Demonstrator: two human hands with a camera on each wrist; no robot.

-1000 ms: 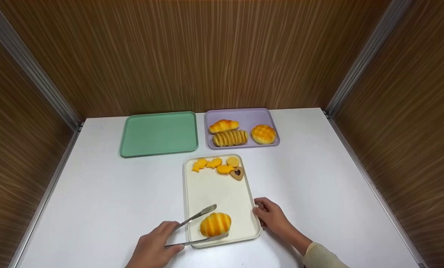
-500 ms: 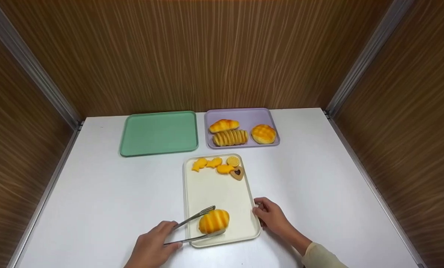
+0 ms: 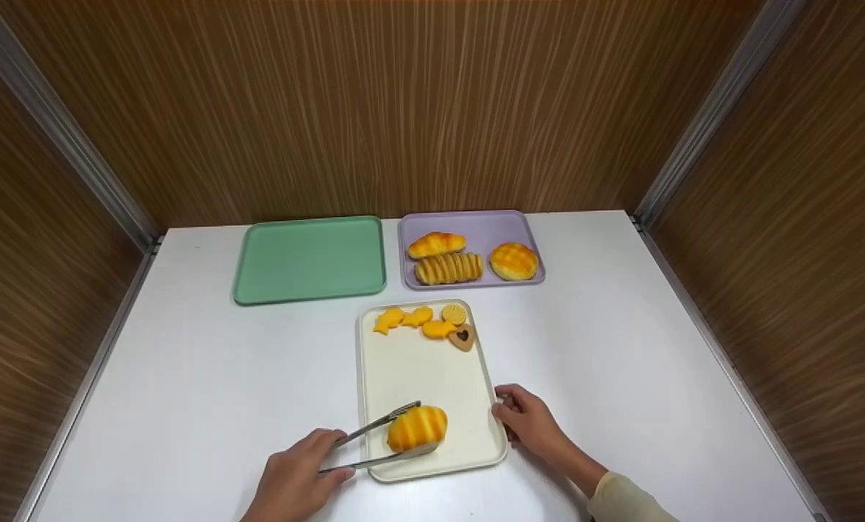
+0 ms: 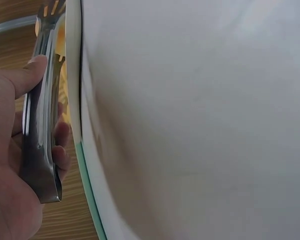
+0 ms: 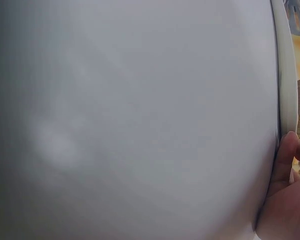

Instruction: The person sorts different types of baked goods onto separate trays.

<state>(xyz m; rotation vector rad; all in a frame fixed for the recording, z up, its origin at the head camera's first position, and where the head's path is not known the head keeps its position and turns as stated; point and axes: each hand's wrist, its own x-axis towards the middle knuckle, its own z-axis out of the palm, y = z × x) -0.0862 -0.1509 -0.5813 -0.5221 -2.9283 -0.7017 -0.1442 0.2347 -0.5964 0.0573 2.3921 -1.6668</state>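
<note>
Striped bread roll [image 3: 417, 428] sits on cream tray [image 3: 425, 380] between ends of tongs [image 4: 38, 120], lower edge partly hidden. Left hand [image 3: 294, 470], wrist cropped, has its grip clamped on tongs. Right hand [image 3: 530, 419] pinches tray rim, some fingers hidden.

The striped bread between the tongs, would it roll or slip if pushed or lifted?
The bread would probably roll if nudged, being rounded and plump. It might slip when lifted, since the metal tongs flank its curved sides. The tray's rim might stop it.
</note>
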